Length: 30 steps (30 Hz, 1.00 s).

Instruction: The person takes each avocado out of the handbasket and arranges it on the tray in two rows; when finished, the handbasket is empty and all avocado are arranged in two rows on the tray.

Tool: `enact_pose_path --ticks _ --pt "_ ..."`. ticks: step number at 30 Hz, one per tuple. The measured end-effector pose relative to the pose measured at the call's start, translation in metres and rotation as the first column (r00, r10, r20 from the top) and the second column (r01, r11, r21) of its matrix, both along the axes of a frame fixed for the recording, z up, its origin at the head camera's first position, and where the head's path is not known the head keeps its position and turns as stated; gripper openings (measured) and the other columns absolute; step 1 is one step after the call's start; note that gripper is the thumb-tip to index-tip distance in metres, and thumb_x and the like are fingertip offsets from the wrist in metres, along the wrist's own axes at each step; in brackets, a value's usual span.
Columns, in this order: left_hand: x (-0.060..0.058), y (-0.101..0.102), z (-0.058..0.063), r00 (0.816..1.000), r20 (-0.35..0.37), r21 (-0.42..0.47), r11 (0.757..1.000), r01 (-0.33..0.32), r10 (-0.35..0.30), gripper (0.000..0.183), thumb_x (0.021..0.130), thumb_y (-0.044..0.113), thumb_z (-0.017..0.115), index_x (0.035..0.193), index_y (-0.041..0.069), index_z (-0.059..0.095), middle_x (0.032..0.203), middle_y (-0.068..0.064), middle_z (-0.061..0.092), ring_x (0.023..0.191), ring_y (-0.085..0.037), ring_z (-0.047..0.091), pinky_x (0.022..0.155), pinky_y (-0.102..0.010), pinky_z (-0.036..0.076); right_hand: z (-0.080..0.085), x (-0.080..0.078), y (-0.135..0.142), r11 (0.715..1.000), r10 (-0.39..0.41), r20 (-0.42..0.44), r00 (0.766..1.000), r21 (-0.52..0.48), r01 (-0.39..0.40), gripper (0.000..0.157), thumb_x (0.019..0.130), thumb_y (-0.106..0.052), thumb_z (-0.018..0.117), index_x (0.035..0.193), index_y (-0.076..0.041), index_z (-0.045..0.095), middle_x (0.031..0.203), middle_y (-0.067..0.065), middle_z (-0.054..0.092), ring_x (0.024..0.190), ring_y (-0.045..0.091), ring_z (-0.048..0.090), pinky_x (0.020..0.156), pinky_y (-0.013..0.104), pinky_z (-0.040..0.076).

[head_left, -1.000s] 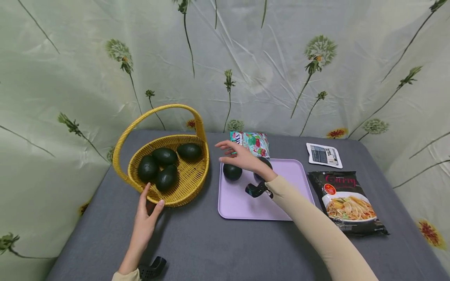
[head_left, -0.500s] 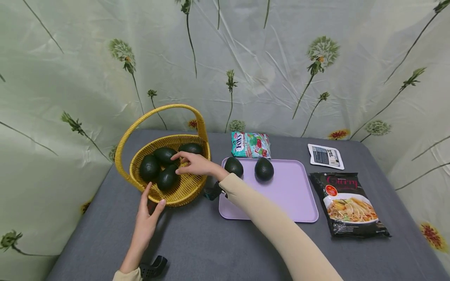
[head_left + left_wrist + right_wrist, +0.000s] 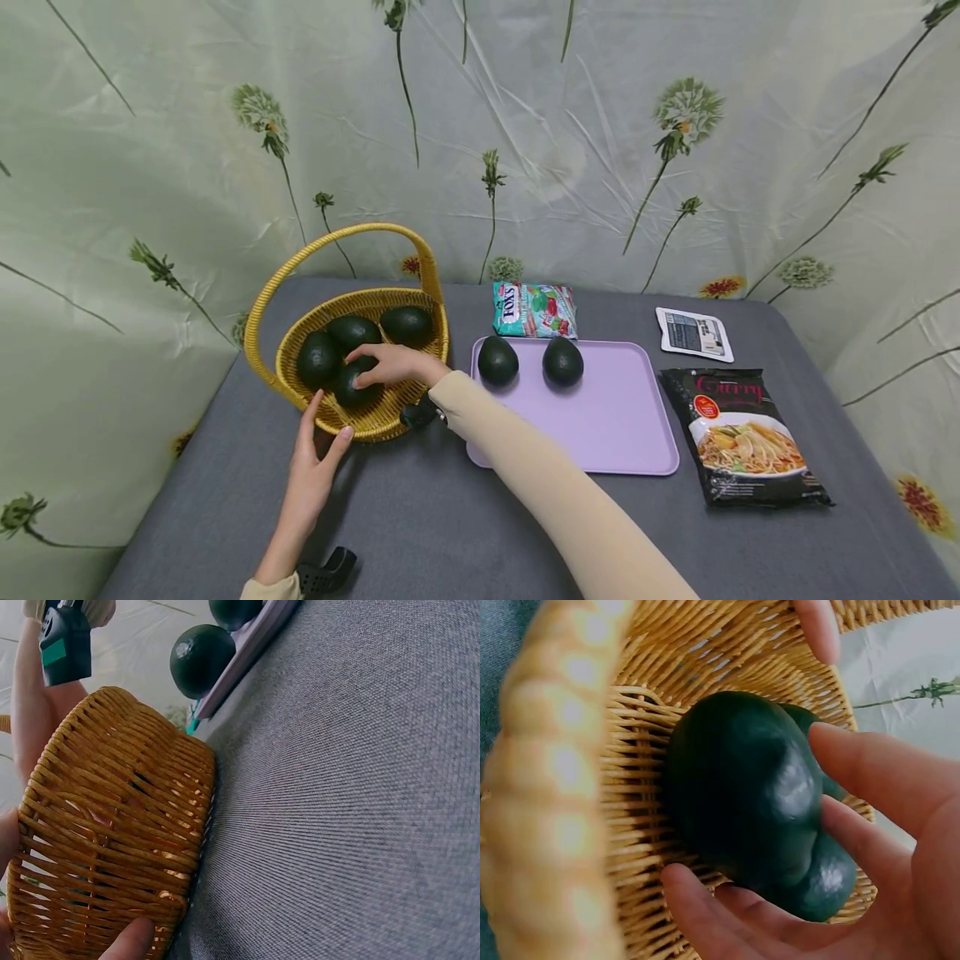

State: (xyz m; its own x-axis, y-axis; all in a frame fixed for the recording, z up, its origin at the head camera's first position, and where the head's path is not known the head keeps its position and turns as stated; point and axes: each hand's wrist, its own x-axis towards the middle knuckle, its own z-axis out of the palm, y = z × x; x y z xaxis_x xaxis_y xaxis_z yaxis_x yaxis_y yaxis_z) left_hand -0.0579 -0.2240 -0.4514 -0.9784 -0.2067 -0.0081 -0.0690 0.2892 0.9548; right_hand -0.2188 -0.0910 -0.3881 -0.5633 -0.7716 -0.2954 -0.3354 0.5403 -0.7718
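Observation:
A yellow wicker basket with a tall handle stands at the left of the table, holding several dark green avocados. My left hand holds its near left rim, a fingertip over the edge and the thumb against the outer weave. Inside the basket, my right hand grips the nearest avocado, thumb on one side and fingers around the other. Part of that avocado is hidden by the hand in the head view. Another avocado lies beyond it in the right wrist view.
Right of the basket lies a lilac tray bearing two avocados. A FOX'S candy bag touches its far edge. Farther right are a white pouch and a black curry noodle packet. A floral curtain hangs behind.
My right hand has moved left from above the tray into the basket and closed around the nearest avocado there. The left hand stays at the basket rim.

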Motion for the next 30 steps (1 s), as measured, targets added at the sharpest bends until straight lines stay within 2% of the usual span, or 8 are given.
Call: enact_pose_path --ticks 3,10,15,17,22,26,30 --pt "0.0 0.0 0.0 1.0 0.002 0.003 1.0 0.002 -0.002 0.073 0.1 0.02 0.054 0.155 0.019 0.006 0.157 -0.013 0.003 0.137 -0.047 0.016 0.1 -0.066 0.023 -0.001 0.003 -0.003 1.0 -0.015 0.045 0.999 -0.014 0.015 0.049 0.094 -0.021 0.063 0.141 -0.016 0.047 0.143 0.006 0.043 0.101 0.015 0.056 0.079 0.029 0.049" --pt "-0.001 0.001 -0.001 1.0 0.009 0.006 1.0 0.003 -0.003 0.074 0.1 0.021 0.054 0.155 0.021 0.006 0.157 -0.013 0.003 0.137 -0.046 0.016 0.1 -0.065 0.024 0.002 0.006 -0.004 0.999 -0.037 -0.065 0.997 -0.016 0.036 0.04 0.088 -0.024 0.071 0.125 -0.018 0.058 0.137 0.003 0.049 0.111 0.016 0.051 0.083 0.027 0.042" --pt "-0.001 0.0 -0.002 1.0 0.017 0.009 1.0 0.004 -0.005 0.075 0.099 0.021 0.054 0.155 0.021 0.004 0.157 -0.013 0.001 0.137 -0.047 0.016 0.1 -0.066 0.023 0.01 0.001 0.012 0.995 -0.035 -0.056 0.998 -0.096 0.03 0.039 0.089 -0.024 0.07 0.125 -0.018 0.056 0.135 0.003 0.049 0.1 0.016 0.054 0.077 0.031 0.048" --pt "-0.002 0.0 -0.002 1.0 0.014 0.01 1.0 0.005 -0.005 0.075 0.099 0.021 0.054 0.155 0.021 0.004 0.157 -0.013 0.002 0.137 -0.046 0.016 0.1 -0.066 0.023 0.014 -0.002 0.023 0.989 -0.025 -0.037 0.999 -0.147 0.019 0.039 0.091 -0.023 0.067 0.127 -0.016 0.054 0.134 0.004 0.048 0.092 0.016 0.055 0.075 0.034 0.05" --pt "-0.002 0.001 -0.002 1.0 -0.009 0.011 1.0 -0.003 0.003 0.074 0.099 0.019 0.055 0.155 0.02 0.008 0.157 -0.013 0.005 0.137 -0.044 0.018 0.101 -0.063 0.024 0.027 -0.013 0.066 0.962 -0.016 0.004 1.0 -0.272 0.017 0.041 0.095 -0.022 0.061 0.134 -0.013 0.05 0.133 0.005 0.048 0.09 0.02 0.054 0.076 0.042 0.049" --pt "-0.002 0.001 -0.002 1.0 0.0 0.003 1.0 -0.015 0.015 0.075 0.099 0.02 0.056 0.155 0.021 0.008 0.157 -0.012 0.004 0.138 -0.044 0.016 0.101 -0.063 0.023 0.036 -0.02 0.111 0.944 -0.044 0.006 0.999 -0.326 0.043 0.041 0.095 -0.022 0.059 0.134 -0.013 0.05 0.137 0.004 0.046 0.107 0.026 0.051 0.075 0.042 0.049" --pt "-0.001 0.0 -0.002 1.0 0.017 0.006 1.0 -0.018 0.018 0.076 0.099 0.02 0.056 0.155 0.021 0.006 0.158 -0.012 0.002 0.138 -0.044 0.015 0.101 -0.064 0.022 0.044 -0.021 0.164 0.938 -0.126 -0.004 0.992 -0.326 0.118 0.04 0.094 -0.02 0.06 0.132 -0.014 0.052 0.141 0.003 0.041 0.125 0.028 0.039 0.086 0.042 0.045"
